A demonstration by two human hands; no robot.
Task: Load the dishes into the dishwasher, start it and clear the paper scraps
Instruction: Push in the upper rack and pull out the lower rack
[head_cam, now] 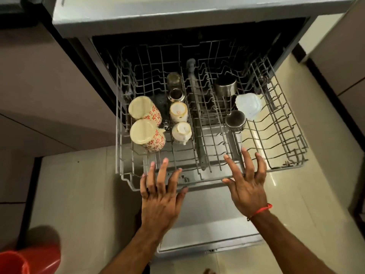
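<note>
The dishwasher's upper rack [284, 135] stood pulled out over the open door [207, 224]. Both hands hovered at its front rim, at six o'clock in the view: the left hand [160, 198] and the right hand [246, 186], each with fingers spread and straight, grasping nothing. Whether the fingertips touched the wire could not be told. At nine o'clock in the rack, two floral mugs [146, 123] lay bottom-up, with two small white cups [179, 121] just beside them and two metal tumblers [174, 88] behind those. At two o'clock sat a steel saucepan [226, 87], a clear plastic lid [248, 104] and a steel strainer [235, 119].
</note>
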